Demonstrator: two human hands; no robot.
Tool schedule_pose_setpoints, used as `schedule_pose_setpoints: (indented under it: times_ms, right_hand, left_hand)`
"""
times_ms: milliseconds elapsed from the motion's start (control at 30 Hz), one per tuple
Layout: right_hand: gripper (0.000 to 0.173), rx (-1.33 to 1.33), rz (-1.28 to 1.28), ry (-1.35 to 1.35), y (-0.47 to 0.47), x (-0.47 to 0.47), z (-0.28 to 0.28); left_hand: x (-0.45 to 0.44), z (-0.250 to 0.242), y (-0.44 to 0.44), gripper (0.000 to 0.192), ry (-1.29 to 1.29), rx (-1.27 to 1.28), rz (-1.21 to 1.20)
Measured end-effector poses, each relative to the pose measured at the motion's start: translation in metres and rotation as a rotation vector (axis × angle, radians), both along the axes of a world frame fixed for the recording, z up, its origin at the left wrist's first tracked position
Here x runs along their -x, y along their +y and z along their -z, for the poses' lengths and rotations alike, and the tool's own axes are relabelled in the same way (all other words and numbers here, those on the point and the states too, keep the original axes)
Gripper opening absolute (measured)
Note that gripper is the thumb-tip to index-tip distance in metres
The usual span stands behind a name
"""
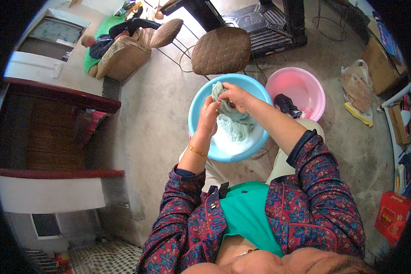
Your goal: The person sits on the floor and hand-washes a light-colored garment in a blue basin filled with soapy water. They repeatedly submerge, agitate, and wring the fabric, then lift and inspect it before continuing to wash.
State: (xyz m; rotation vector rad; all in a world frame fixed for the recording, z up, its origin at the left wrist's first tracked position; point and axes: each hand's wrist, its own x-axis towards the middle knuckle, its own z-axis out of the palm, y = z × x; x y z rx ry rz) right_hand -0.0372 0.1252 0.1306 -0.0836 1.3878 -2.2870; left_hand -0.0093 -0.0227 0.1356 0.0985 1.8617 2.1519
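A round blue plastic basin (194, 102) stands on the floor between my knees, with white suds (222, 145) in it. Both hands grip a wet, pale green cloth (236, 128) over the basin. My left hand (208, 114) pinches it from the left side, with the wrist bearing a gold bracelet. From the right, my right hand (238, 97) holds the upper bunched part. The cloth's lower end hangs into the foam, so its full shape is hidden.
A pink basin (308, 87) with dark cloth (287, 106) touches the blue one's right side. Beyond stands a brown quilted stool (222, 51). A tied plastic bag (358, 85) and a red box (394, 215) lie at right. A person (102, 44) sits at the far left.
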Motion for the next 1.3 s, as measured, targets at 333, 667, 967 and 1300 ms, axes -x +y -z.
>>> schedule_pose_setpoints:
  times_ms: [333, 667, 967, 1300]
  right_hand:
    - [0.055, -0.324, 0.003, 0.290, 0.013, -0.007, -0.010]
    - [0.036, -0.717, -0.069, 0.452, 0.031, -0.002, -0.015]
    - [0.021, 0.153, 0.080, -0.022, 0.049, -0.010, -0.014]
    - [0.036, -0.203, 0.139, 0.277, 0.057, -0.012, -0.039]
  left_hand:
    - [0.000, -0.017, -0.010, 0.034, 0.047, 0.016, -0.041]
    - [0.002, -0.025, -0.043, 0.026, 0.031, 0.013, -0.108]
    - [-0.002, -0.023, -0.065, 0.027, -0.254, -0.224, 0.176]
    - [0.000, -0.083, -0.056, 0.014, -0.081, -0.053, 0.086]
